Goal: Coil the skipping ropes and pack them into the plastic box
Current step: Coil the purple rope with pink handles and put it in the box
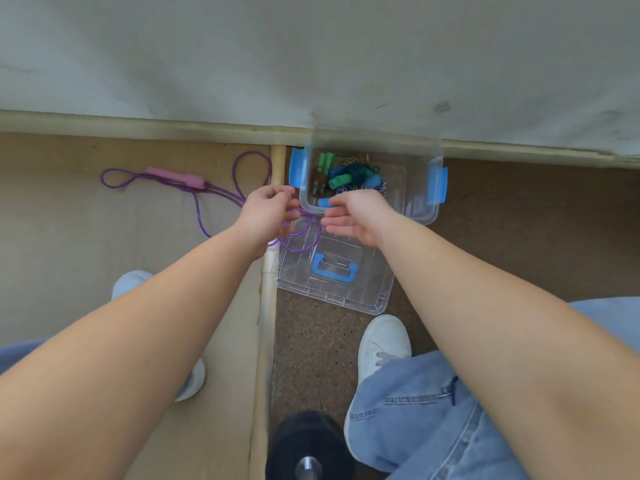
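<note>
With the grip of my left hand [266, 216] clenched on loops of the limp, light purple rope [199, 216], which trails across the floor [69, 237] to its stiff pink handles [173, 176], my likely next hold, my right hand [353, 220] hangs released beside the plastic box [433, 216].

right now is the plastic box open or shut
Open. The plastic box has nothing covering it; its lid lies flat in front of it, handle up.

At twelve o'clock the far wall of the plastic box [420, 199] is blurred, and the ropes [346, 174] inside are too tangled to count. The left hand [265, 216] hides part of the purple rope [173, 175].
</note>
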The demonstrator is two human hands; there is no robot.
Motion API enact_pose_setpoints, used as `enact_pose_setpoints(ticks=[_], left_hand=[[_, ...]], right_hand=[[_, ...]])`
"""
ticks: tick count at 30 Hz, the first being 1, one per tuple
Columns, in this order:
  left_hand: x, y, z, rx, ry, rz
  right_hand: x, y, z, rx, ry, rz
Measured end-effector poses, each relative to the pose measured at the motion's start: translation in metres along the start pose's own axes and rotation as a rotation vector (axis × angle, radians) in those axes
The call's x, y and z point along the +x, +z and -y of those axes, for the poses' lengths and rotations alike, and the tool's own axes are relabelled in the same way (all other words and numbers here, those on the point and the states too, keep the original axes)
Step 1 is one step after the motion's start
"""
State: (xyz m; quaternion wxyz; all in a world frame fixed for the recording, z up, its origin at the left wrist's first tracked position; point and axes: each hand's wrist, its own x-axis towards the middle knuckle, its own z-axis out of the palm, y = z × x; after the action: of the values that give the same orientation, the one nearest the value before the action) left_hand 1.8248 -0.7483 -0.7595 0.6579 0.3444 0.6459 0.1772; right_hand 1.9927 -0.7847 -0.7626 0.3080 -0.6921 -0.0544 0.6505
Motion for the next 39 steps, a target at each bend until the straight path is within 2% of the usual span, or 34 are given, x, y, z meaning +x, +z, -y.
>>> enact_pose_setpoints(ticks=[4,8,13,17,19,21,25,28,31,33,37,39], left_hand=[[0.010,-0.021,0.013,0.004,-0.047,-0.041],[0.021,-0.044,0.034,-0.004,-0.119,-0.062],[0.038,-0.073,0.069,0.037,-0.225,-0.117],[0.060,-0.099,0.088,0.131,-0.204,-0.204],[0.070,-0.113,0.099,0.232,-0.179,-0.253],[0.076,-0.126,0.113,0.444,-0.182,-0.279],[0.085,-0.145,0.139,0.895,-0.186,-0.214],[0.093,-0.153,0.148,1.087,-0.124,-0.167],[0.102,-0.158,0.148,1.120,-0.063,-0.140],[0.108,-0.159,0.148,1.113,-0.077,-0.123],[0.116,-0.156,0.150,1.015,-0.107,-0.124],[0.118,-0.158,0.149,0.971,-0.110,-0.136]], right_hand=[[0.008,0.032,-0.008,-0.268,-0.001,0.154],[0.024,0.067,-0.022,-0.405,0.058,0.248],[0.057,0.102,-0.049,-0.512,0.091,0.153],[0.076,0.124,-0.053,-0.545,0.077,0.112],[0.088,0.138,-0.053,-0.569,0.033,0.086],[0.102,0.154,-0.054,-0.634,-0.068,0.037],[0.129,0.187,-0.046,-0.830,-0.289,-0.020],[0.148,0.210,-0.036,-0.975,-0.398,-0.021],[0.167,0.228,-0.025,-1.073,-0.511,-0.045],[0.179,0.240,-0.018,-1.097,-0.564,0.029],[0.204,0.257,-0.015,-1.303,-0.592,0.143],[0.212,0.260,-0.015,-1.351,-0.608,0.123]])
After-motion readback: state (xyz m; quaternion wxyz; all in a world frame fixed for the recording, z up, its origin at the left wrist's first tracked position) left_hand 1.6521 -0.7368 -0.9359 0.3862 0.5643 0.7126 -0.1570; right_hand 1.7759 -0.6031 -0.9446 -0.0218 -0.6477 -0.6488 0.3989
